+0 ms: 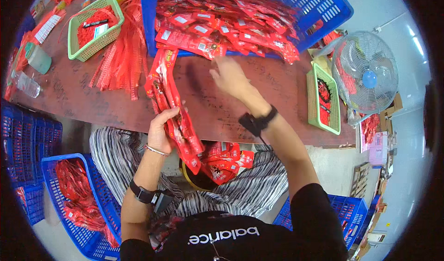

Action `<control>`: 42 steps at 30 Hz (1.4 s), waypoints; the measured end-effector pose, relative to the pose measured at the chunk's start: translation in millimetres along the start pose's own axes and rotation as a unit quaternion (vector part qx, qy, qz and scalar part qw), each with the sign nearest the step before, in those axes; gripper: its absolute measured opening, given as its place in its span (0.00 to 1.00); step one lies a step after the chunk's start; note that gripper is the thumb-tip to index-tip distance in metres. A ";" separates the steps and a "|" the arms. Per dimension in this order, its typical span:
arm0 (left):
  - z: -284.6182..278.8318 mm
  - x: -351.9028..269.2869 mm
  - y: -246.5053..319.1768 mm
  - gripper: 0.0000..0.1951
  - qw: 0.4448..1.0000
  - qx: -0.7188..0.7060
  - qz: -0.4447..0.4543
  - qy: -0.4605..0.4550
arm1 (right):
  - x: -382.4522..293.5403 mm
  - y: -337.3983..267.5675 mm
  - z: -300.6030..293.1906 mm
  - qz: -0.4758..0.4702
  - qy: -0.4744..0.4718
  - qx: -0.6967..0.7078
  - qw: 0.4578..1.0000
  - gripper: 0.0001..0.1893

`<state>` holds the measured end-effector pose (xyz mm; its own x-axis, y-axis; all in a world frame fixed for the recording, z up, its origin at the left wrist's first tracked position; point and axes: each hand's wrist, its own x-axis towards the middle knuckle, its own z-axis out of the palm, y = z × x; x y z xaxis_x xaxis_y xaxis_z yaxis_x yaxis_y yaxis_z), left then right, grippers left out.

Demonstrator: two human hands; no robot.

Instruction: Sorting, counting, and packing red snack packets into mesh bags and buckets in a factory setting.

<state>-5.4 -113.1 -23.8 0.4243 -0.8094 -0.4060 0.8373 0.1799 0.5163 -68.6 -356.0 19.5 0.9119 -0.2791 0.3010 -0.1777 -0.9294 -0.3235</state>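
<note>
My left hand (161, 131) grips a bunch of long red plastic packets (184, 122), held slanting over the table's near edge. My right hand (229, 75) is blurred by motion, its fingertips at the end of one red packet (189, 42) at the crate's front; whether it grips that packet cannot be told. Many similar packets (222, 25) are heaped in a tipped blue plastic crate (148, 21) on the table. Between my knees, more red packets (223, 167) lie in a round container with a yellow rim (189, 181).
Red mesh strips (121, 59) lie beside a pale green basket (83, 55) holding a marker. Another green basket (312, 98) stands right, near a fan (367, 77). A plastic bottle (27, 84) lies left. Blue crates (83, 240) stand on the floor.
</note>
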 end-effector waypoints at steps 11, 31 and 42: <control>-0.2 -6.7 9.9 0.16 0.998 -0.010 0.042 0.038 | -11.2 -74.9 -6.3 0.077 -0.199 -0.048 0.976 0.32; -4.1 -17.7 17.3 0.12 0.999 -0.025 0.037 -0.028 | 186.2 27.8 72.3 0.403 0.109 0.822 0.387 0.20; -17.7 -8.7 -0.4 0.19 0.996 -0.063 0.061 0.022 | -63.7 -47.9 -20.6 0.191 -0.229 0.220 0.929 0.19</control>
<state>-3.3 -96.2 -33.8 0.5378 -0.7525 -0.3802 0.8140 0.3459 0.4667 -125.8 -298.7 34.3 0.8933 -0.3426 -0.2908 -0.4435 -0.5677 -0.6935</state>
